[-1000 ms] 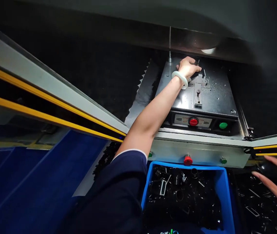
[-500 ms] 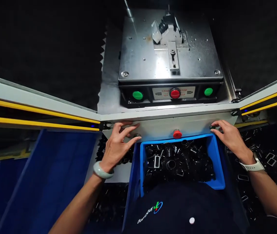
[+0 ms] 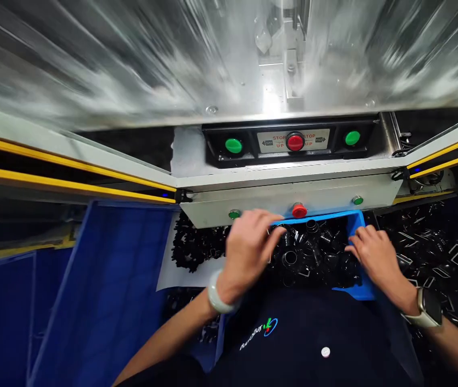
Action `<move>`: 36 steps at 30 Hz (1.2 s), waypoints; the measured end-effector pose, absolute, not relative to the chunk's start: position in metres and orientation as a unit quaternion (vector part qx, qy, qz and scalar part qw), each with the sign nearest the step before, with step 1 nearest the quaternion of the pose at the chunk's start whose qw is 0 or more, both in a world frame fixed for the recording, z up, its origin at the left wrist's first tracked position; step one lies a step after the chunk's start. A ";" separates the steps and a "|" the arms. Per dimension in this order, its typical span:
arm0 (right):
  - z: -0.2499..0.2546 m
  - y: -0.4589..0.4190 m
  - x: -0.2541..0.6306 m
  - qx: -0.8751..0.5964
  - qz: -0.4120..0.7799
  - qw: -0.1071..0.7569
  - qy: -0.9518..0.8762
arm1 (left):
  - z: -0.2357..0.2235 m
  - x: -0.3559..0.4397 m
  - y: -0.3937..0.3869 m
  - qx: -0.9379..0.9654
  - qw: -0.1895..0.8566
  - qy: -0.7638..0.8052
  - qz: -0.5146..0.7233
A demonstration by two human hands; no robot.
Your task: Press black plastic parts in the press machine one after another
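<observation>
My left hand (image 3: 251,250) is over the left side of a blue bin (image 3: 356,220), slightly blurred, thumb and fingers apart with nothing visible between them. At the bin's right rim is my right hand (image 3: 377,257), its fingers loosely bent and apart; whether it touches the rim I cannot tell. Inside the bin lie glossy black plastic parts (image 3: 313,252), several of them tube-shaped. Above, on the light front panel (image 3: 267,207), are a left green button (image 3: 234,214), a right green button (image 3: 357,200) and a red knob (image 3: 299,210).
A blurred see-through shield (image 3: 132,64) covers the machine's fixture (image 3: 291,70). Below it sits a control box with a red stop button (image 3: 295,142). Yellow-edged side rails (image 3: 71,172) flank the opening. Black parts (image 3: 434,242) are heaped at the right, more (image 3: 196,242) at the left.
Both hands have left the panel's green buttons and come down to the bin, the left one also moving right. The blurred shield now spans the machine in front of the fixture.
</observation>
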State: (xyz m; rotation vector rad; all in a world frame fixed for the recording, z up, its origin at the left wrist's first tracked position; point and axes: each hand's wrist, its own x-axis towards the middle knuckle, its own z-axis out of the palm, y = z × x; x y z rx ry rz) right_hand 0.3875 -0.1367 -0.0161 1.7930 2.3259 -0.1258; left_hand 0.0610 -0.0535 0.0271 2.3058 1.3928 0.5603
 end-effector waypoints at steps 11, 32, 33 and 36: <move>-0.008 -0.160 0.378 0.614 -0.153 0.086 0.770 | 0.049 0.095 -0.095 0.862 0.297 0.404 0.073; 0.056 -0.081 0.287 0.583 -0.443 -0.359 0.578 | 0.040 0.084 -0.056 0.264 0.763 0.427 0.407; 0.055 -0.079 0.286 0.583 -0.445 -0.356 0.579 | 0.039 0.085 -0.055 0.277 0.756 0.425 0.414; 0.056 -0.072 0.289 0.594 -0.449 -0.355 0.565 | 0.037 0.088 -0.051 0.309 0.733 0.422 0.435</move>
